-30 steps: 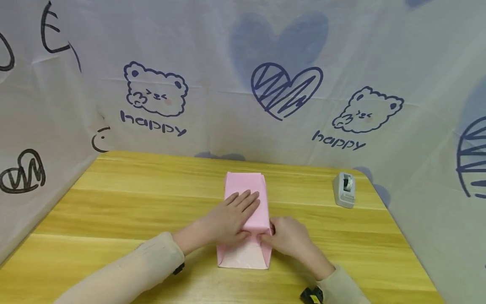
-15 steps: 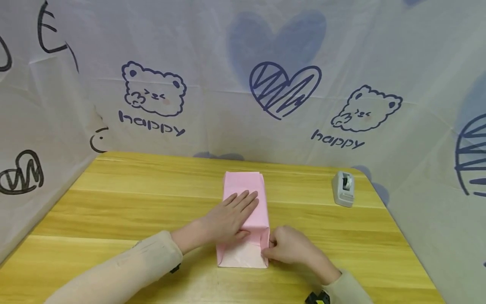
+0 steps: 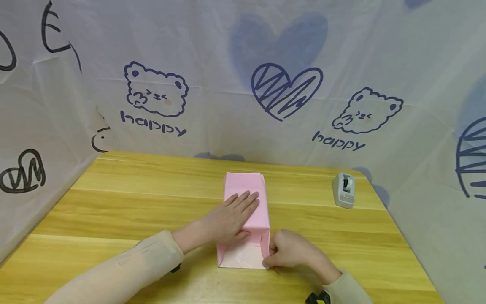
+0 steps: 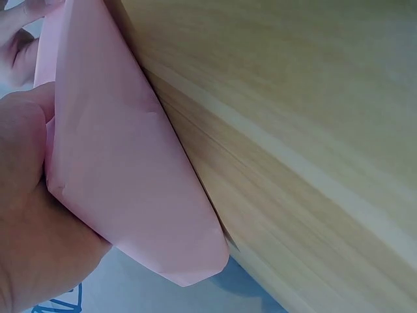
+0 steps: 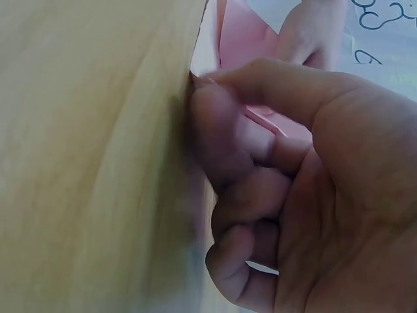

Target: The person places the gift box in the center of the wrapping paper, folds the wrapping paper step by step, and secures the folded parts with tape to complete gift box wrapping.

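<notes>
A box wrapped in pink paper lies lengthwise at mid-table in the head view. Its near end carries a pale paper flap lying flat toward me, with folded pink sides standing along it. My left hand rests on top of the box, fingers straight, thumb at the near top edge. At the flap's near right corner, my right hand pinches the paper between thumb and curled index finger. The right wrist view shows those fingers low beside the tabletop. In the left wrist view, smooth pink paper covers the box's side.
A grey tape dispenser stands at the table's back right. Behind the yellow wood-grain table hangs a white cloth printed with bears and hearts. A dark device is strapped at the right wrist.
My right hand has slid toward me along the right side fold, from the box's near edge to the flap's near corner. The left hand stays in place on the box.
</notes>
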Tool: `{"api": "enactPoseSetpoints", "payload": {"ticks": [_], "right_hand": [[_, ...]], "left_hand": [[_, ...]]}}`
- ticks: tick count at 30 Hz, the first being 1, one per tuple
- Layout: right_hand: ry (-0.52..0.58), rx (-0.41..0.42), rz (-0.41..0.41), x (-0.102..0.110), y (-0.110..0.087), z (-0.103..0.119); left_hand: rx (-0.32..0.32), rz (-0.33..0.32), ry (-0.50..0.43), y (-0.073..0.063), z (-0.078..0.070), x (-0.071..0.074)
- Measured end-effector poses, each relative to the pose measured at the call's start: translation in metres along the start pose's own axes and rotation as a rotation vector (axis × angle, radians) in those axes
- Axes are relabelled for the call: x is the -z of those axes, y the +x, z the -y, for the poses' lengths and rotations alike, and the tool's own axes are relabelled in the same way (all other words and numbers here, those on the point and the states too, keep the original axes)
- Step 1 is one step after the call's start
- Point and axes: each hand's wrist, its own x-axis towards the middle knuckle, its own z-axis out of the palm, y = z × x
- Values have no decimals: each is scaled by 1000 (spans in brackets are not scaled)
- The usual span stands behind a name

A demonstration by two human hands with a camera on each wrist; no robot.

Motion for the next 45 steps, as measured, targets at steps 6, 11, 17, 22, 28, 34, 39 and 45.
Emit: {"api": "enactPoseSetpoints", "payload": {"ticks": [6, 11, 17, 22, 28, 34, 39, 45], "right_hand": [[78, 10, 72, -1, 0, -2], [99, 29, 39, 8, 1, -6], [67, 58, -297, 21, 5, -10], [-111, 140, -446, 19, 14, -9], [-239, 215, -375, 12, 24, -6], [-246, 235, -353, 10, 24, -9], [-276, 236, -360, 9, 25, -10], [-313, 230, -373, 8, 26, -10]], "left_hand": [[2, 2, -7, -1, 1, 0], [2, 17, -8, -1, 1, 0], [-10, 32, -11, -2, 2, 3], [-31, 30, -10, -2, 5, 3], [-29, 55, -48, -2, 5, 3], [-17, 41, -64, -3, 3, 1], [19, 33, -84, -4, 3, 3], [184, -75, -209, -23, 5, 18]]}}
